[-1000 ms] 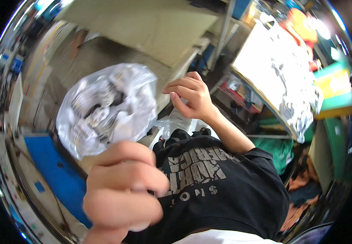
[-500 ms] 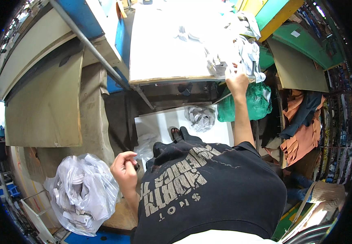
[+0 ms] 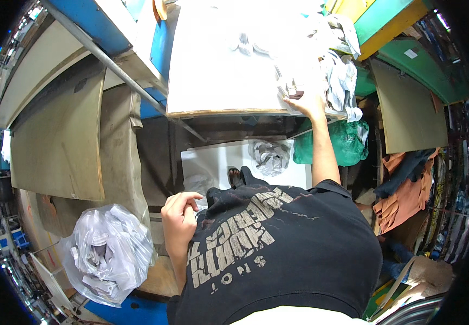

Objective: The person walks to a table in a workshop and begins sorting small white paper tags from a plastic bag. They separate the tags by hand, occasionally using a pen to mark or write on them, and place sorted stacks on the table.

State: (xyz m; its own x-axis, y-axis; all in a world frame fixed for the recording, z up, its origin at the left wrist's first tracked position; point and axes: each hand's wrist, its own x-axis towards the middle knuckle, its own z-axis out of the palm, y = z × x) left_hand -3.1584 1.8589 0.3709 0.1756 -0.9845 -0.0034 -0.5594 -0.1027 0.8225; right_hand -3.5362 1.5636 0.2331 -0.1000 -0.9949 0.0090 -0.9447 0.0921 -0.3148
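Note:
My right hand [image 3: 309, 103] reaches over the front edge of the white tabletop [image 3: 223, 81], at a small stack of pale, flat cut pieces [image 3: 286, 86]. Its thumb points left along the edge; glare washes out the other fingers, so their grip is unclear. Beside it, to the right, lies a loose heap of whitish pieces [image 3: 338, 78], some hanging over the table's edge. My left hand [image 3: 180, 219] is held low in front of my black shirt, its fingers curled in, with nothing visible in them.
A clear plastic bag of stacked white pieces [image 3: 107, 254] stands at the lower left. Under the table are a green bag [image 3: 332, 143] and a crumpled clear bag [image 3: 269, 157] on a white sheet. Boards [image 3: 55, 141] flank the left; orange and dark scraps [image 3: 405, 195] hang at right.
My right hand has moved slightly left along the table's edge, from the whitish heap to the small stack. My left hand has risen a little and shifted right. The view has shifted slightly.

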